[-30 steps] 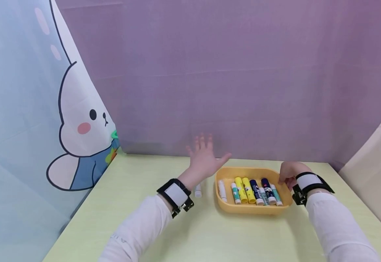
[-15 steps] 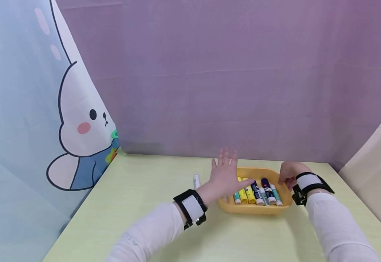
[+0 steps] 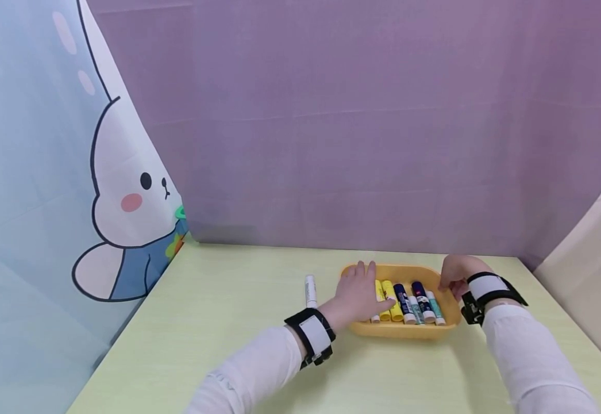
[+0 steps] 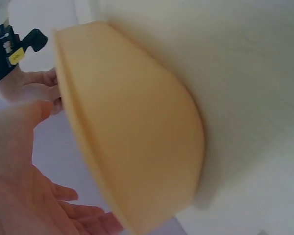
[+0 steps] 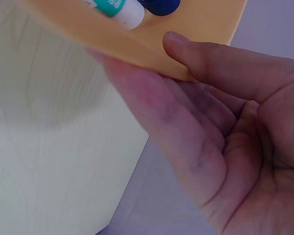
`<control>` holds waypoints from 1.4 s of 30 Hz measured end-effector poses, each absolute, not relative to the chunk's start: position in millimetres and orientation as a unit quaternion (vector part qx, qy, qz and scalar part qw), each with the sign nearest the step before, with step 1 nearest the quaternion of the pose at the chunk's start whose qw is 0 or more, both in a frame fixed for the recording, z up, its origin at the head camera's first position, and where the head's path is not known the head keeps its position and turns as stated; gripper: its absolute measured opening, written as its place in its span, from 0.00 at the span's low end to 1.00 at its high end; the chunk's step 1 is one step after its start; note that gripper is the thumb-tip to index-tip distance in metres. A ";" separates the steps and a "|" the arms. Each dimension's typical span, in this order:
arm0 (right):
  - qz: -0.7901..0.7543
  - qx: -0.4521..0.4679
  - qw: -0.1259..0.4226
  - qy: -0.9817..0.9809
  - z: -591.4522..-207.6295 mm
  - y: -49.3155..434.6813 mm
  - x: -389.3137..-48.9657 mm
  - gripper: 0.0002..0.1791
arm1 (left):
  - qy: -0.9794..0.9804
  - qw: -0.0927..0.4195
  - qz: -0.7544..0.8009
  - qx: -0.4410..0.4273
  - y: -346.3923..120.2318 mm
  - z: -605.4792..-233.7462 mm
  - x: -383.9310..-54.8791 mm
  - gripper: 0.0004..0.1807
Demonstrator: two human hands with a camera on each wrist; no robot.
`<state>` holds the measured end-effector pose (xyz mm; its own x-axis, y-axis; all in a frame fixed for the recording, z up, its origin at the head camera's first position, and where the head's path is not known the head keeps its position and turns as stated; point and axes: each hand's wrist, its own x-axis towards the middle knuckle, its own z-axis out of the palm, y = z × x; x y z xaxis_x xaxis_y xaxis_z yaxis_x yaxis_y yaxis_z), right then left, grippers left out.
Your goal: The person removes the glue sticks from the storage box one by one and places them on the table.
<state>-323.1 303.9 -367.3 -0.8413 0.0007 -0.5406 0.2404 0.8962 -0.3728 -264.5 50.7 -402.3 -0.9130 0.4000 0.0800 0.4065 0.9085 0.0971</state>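
Observation:
A yellow-orange plastic tray (image 3: 409, 331) stands on the table, holding several glue sticks. Among them are yellow sticks (image 3: 395, 309), navy ones (image 3: 419, 294) and a teal one (image 3: 435, 307). My left hand (image 3: 358, 294), fingers spread, is over the tray's left end and hides the sticks there. In the left wrist view its fingers reach past the tray's rim without curling round it. At the opposite end, my right hand (image 5: 206, 117) pinches the rim, thumb inside and fingers outside. A lone white glue stick (image 3: 311, 290) lies on the table, left of the tray.
The pale yellow-green table (image 3: 218, 322) ends at a purple cloth (image 3: 362, 144) behind the tray. A blue cloth (image 3: 26, 287) with a cartoon rabbit hangs at the left, and a cream one (image 3: 595, 270) at the right.
My left hand has moved right and down from behind the lone glue stick onto the tray's left end. My right hand keeps its grip, and the tray stays in place.

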 end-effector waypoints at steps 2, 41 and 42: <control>-0.221 0.066 0.276 0.933 -367.1 303.8 -322.9 0.08 | -0.979 0.020 -0.046 -0.199 51.7 -404.6 -264.8 0.51; -0.233 0.071 0.269 0.932 -363.0 302.8 -319.8 0.09 | -0.988 0.068 0.115 -0.072 79.2 -436.9 -275.2 0.10; -0.234 0.070 0.270 0.931 -362.9 303.0 -319.8 0.09 | -0.988 0.068 0.117 -0.074 78.8 -436.8 -275.5 0.10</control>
